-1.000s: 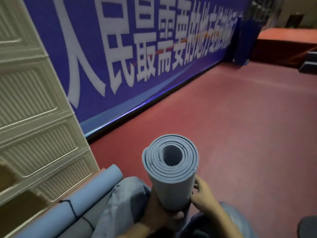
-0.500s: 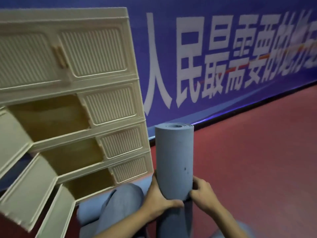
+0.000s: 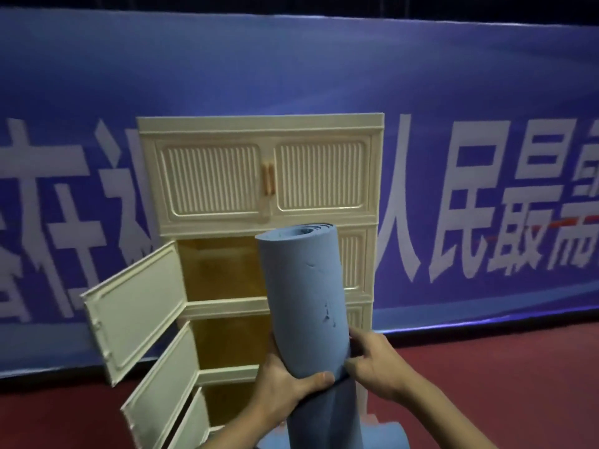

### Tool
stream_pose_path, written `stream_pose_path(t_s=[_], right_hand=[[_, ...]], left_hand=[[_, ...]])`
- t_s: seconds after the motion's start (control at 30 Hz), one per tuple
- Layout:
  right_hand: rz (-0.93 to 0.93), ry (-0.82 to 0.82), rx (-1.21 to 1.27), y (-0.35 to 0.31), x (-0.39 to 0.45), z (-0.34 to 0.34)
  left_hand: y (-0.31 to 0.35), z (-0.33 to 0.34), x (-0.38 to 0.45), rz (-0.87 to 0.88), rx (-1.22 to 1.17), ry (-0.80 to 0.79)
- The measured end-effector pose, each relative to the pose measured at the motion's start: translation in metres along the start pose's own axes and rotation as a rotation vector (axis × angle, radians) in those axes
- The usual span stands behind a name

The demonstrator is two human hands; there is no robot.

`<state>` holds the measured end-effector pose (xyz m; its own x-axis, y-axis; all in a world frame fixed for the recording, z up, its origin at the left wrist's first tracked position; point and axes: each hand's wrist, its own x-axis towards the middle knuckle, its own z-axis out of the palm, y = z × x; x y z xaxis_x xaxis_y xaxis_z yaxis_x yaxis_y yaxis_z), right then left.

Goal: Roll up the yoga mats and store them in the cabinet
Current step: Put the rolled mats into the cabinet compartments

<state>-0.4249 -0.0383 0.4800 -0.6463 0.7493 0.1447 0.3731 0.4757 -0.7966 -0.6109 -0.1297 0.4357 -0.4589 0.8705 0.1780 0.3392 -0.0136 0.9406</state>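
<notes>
The rolled mat (image 3: 304, 299) stands almost upright, tipped a little toward 11 o'clock, in front of the cabinet (image 3: 259, 176). Both hands grasp it near its lower part. The left hand (image 3: 285, 384) wraps round it from 9 o'clock, thumb across the front. The right hand (image 3: 372, 361) grips it from 3 o'clock. A second mat (image 3: 385, 435) lies on the floor (image 3: 502, 384) at 6 o'clock. Three cabinet doors (image 3: 136, 306) hang open.
</notes>
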Motion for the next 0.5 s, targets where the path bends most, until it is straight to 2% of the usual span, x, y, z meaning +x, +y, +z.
stream_pose_path(t_s=[0.13,0.23,0.3,0.4,0.5], right_hand=[[-0.069,-0.089,0.0,-0.062,0.053,0.007],[-0.11,-0.232,0.15,-0.094,0.084,0.012],[-0.148,-0.261,0.257,-0.101,0.098,0.02],[-0.153,-0.202,0.376,-0.094,0.109,0.031],[-0.135,-0.038,0.417,-0.098,0.118,0.027]], left_hand=[[0.014,-0.063,0.038,0.051,-0.103,0.085],[0.026,-0.094,0.066,0.026,-0.245,0.149],[0.034,-0.108,0.091,0.008,-0.348,0.136],[0.053,-0.117,0.115,-0.002,-0.418,0.106],[0.076,-0.118,0.144,-0.004,-0.42,-0.05]])
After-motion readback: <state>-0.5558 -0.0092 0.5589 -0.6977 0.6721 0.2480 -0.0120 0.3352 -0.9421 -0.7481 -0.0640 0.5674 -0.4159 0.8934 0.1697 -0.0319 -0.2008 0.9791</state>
